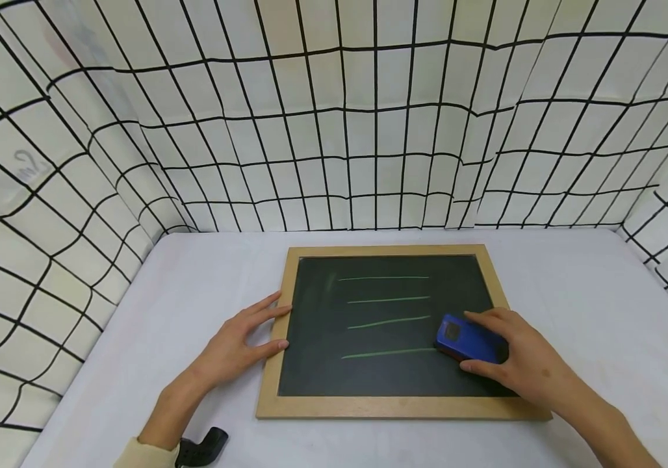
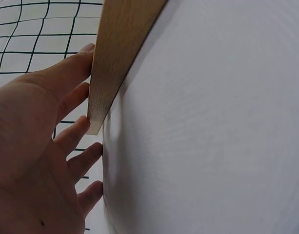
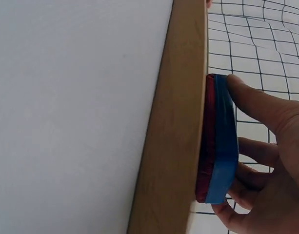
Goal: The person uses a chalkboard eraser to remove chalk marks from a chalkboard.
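Observation:
A small chalkboard [image 1: 316, 377] with a light wooden frame lies on the white table. Several thin green chalk lines [image 1: 383, 278] run across it, one above another, and a faint smudge shows at upper left. My right hand [image 1: 535, 364] holds a blue board eraser [image 1: 477, 339] by its sides, over the lower right of the board. Its dark red underside faces the board in the right wrist view, and its left end meets the lowest line. At the board's left edge, my left hand [image 1: 229, 348] rests fingertips and thumb against the wooden frame [image 2: 112, 73], fingers spread.
White cloth [image 1: 591, 292] covers the table around the board. White walls with a black grid [image 1: 357, 130] rise behind and at both sides. A black device [image 1: 202, 448] sits by my left wrist, beside a cream sleeve.

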Demonstrator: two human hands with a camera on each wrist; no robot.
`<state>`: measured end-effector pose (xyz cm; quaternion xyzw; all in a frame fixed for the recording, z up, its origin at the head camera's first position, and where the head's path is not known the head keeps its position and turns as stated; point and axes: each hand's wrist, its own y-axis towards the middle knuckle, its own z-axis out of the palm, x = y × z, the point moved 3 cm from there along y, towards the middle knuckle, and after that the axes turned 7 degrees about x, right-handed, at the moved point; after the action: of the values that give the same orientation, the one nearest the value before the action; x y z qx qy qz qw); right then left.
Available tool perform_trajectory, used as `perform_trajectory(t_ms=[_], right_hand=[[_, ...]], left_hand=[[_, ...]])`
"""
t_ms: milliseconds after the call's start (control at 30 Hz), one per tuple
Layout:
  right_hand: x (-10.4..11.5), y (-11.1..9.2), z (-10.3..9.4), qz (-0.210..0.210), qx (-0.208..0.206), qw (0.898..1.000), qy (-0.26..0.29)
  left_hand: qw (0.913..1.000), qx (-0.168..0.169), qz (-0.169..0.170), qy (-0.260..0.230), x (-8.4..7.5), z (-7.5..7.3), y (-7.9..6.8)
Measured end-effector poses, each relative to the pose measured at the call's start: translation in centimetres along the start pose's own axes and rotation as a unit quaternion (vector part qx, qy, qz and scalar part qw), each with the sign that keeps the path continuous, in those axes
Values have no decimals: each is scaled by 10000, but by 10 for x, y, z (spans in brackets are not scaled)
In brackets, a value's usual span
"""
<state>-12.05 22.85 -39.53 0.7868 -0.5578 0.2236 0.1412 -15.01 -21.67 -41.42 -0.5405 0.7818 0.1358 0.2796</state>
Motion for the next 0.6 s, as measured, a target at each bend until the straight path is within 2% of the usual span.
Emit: perform_trajectory(t_ms=[200, 600], right_hand=[[-3, -5, -3, 213, -25, 9997, -87], [-6, -3, -1, 273, -4, 9996, 14]], left_hand=[[10000, 31, 4, -10, 0, 1, -1], [10000, -1, 56, 21, 0, 2, -2]])
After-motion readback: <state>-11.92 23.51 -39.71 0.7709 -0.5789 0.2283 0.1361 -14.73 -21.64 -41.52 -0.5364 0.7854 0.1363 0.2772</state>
